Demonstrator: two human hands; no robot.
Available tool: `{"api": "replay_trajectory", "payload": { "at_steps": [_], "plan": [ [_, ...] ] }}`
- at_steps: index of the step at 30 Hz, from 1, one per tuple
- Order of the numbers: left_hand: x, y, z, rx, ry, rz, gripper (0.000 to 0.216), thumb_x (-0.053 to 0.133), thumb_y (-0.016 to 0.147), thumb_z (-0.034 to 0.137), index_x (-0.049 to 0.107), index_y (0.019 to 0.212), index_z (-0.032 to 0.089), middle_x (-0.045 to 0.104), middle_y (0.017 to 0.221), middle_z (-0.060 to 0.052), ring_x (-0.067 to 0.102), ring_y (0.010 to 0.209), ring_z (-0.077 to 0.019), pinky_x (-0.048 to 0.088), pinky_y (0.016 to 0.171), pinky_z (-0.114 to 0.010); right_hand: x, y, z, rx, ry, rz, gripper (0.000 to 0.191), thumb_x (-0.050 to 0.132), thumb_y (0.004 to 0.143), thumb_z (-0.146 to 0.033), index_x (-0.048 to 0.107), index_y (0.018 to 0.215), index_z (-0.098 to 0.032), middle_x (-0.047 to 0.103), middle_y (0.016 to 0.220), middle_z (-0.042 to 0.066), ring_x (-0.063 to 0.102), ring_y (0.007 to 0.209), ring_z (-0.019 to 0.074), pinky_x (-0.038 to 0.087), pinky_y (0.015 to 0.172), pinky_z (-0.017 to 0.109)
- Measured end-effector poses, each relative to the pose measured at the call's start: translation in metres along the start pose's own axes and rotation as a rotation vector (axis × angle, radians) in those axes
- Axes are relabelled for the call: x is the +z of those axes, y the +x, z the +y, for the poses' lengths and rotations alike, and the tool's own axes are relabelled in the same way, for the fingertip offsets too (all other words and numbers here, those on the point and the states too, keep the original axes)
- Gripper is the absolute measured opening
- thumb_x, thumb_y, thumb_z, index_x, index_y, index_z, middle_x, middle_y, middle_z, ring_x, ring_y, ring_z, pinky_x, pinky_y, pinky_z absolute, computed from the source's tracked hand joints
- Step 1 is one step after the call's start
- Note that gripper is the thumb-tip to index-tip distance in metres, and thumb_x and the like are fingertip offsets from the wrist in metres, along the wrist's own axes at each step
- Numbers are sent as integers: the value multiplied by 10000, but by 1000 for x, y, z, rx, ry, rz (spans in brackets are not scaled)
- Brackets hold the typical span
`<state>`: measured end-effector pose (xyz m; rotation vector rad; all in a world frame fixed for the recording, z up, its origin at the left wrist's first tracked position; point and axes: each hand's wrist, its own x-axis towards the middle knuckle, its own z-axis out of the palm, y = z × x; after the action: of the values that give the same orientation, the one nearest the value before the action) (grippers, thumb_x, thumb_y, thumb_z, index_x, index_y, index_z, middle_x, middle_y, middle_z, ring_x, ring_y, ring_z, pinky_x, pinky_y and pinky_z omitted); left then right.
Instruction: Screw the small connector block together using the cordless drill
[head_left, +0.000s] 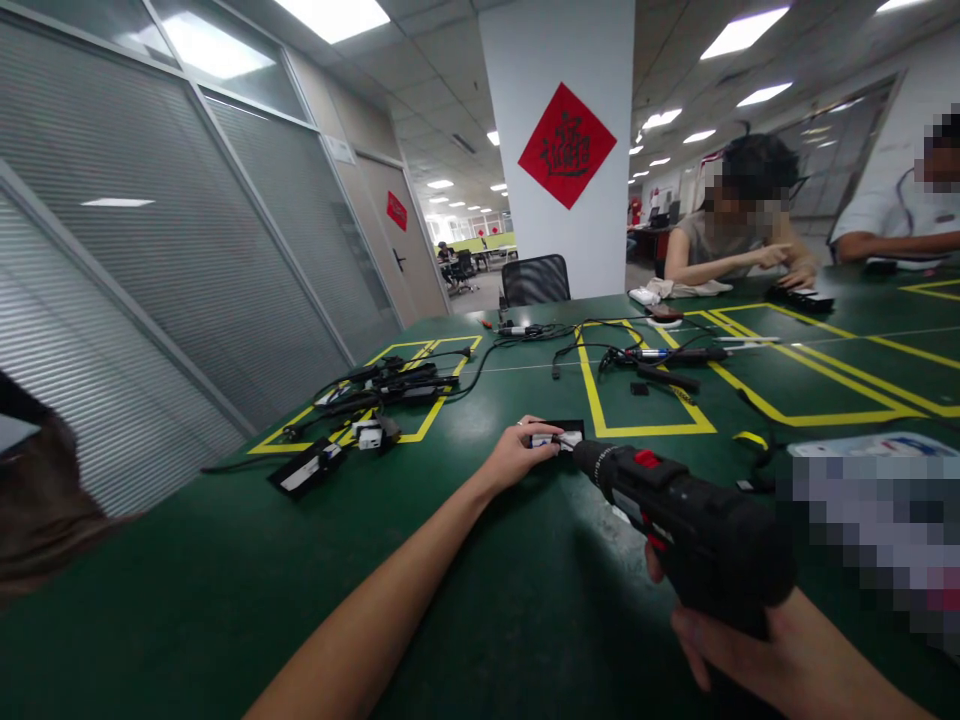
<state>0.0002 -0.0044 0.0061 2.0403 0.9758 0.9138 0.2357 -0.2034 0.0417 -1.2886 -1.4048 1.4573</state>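
The person's right hand (757, 640) is clenched around the grip of a black power drill (675, 520), its nose aimed away from the body at a small black-and-white part (559, 437) lying on the green surface (225, 600). The left hand (517, 455) reaches out with the arm stretched long and its fingers (541, 432) pinched on that part, pressing it down just beyond the drill's tip — a hold that seems meant to keep the piece from twisting or sliding under the tool. Drill tip and part look to be touching or very nearly so; the exact contact is too small to tell. The part sits just short of the near edge of a yellow-taped rectangle (645, 430). Left of the part, well apart from it, a tangle of black cables and adapters (375, 390) lies in another taped box, with a flat black unit (307, 467) nearest the viewer. Beyond the part, inside the yellow rectangle and past it, more tools and leads (660, 360) are scattered. To the right of the part, past the drill, is a blurred-out patch. Far beyond the part, at the surface's other edge, two other people sit, one pointing a hand (780, 258) at a dark object — their hands are separate from the wearer's own.
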Motion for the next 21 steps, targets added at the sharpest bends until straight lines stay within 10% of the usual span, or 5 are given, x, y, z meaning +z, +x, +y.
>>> {"api": "replay_trajectory", "payload": {
  "at_steps": [21],
  "plan": [
    [-1, -1, -2, -40, -36, -26, 323, 648, 722, 277, 649, 1035, 195, 515, 1085, -62, 538, 941, -184, 437, 800, -274, 3, 0, 2, 1, 4, 58, 479, 632, 680, -447, 509, 1069, -196, 595, 686, -4, 525, 477, 117, 435, 492, 266]
  ]
}}
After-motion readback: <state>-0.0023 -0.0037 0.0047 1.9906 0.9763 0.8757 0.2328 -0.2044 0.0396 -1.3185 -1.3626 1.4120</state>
